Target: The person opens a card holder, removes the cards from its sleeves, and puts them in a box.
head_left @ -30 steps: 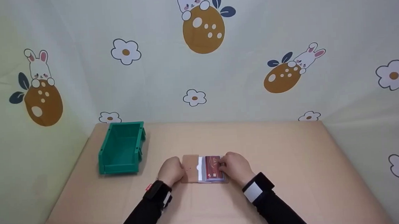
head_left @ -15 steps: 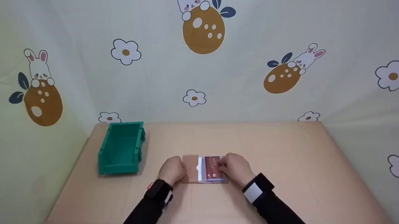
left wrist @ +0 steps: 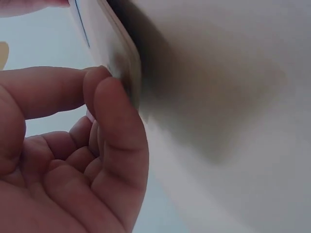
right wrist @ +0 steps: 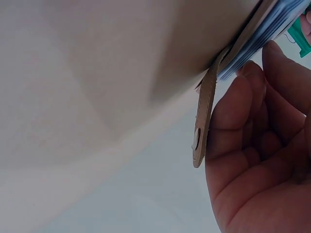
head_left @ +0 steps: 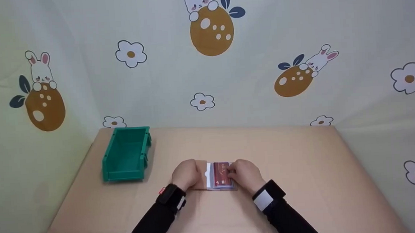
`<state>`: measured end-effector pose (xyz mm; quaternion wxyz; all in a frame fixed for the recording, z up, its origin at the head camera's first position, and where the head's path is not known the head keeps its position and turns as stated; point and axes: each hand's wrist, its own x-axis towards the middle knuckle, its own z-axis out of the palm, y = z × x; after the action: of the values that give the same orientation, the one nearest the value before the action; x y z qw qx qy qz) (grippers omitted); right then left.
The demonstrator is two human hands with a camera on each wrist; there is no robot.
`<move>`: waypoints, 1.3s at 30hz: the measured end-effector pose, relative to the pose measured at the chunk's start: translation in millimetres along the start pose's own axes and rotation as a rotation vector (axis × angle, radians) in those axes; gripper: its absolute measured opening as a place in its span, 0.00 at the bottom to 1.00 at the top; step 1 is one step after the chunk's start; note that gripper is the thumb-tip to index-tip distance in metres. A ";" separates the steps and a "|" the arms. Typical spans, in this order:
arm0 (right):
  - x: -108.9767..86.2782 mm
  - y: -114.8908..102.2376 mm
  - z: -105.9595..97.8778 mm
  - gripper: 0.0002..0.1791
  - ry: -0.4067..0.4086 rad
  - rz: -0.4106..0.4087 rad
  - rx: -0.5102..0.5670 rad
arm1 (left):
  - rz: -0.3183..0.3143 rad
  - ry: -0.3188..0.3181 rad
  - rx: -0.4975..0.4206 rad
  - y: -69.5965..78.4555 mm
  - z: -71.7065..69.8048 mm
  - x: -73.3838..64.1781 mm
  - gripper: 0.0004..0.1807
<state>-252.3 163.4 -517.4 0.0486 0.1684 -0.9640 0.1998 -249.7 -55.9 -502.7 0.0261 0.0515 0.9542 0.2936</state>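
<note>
A tan card holder (head_left: 203,183) lies unfolded near the table's middle, with clear sleeves and a red card (head_left: 221,174) showing on its right half. My left hand (head_left: 186,174) pinches the left cover; in the left wrist view, thumb and index finger meet at the cover's edge (left wrist: 127,58). At the opposite side, my right hand (head_left: 247,173) has its thumb and fingers on the right edge of the sleeves. The right wrist view shows the stacked sleeves (right wrist: 265,41) at those fingertips, and a tan strap (right wrist: 205,116) with a snap hanging beside the fingers.
A green open-front bin (head_left: 125,155) stands at the table's back left. The tan table (head_left: 285,155) meets patterned cloth walls (head_left: 155,87) at the back and on both sides.
My left hand has shifted a little to the right and now covers more of the card holder's left cover. The right hand stays where it was on the sleeves.
</note>
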 end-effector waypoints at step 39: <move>-5.9 2.5 -0.3 0.10 -0.007 -0.022 -0.025 | -0.080 -0.012 -0.034 27.8 29.0 6.1 0.03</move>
<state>-247.6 167.5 -519.0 0.0492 0.1789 -0.9647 0.1866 -251.2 -16.2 -511.2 0.0445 0.0148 0.9502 0.3080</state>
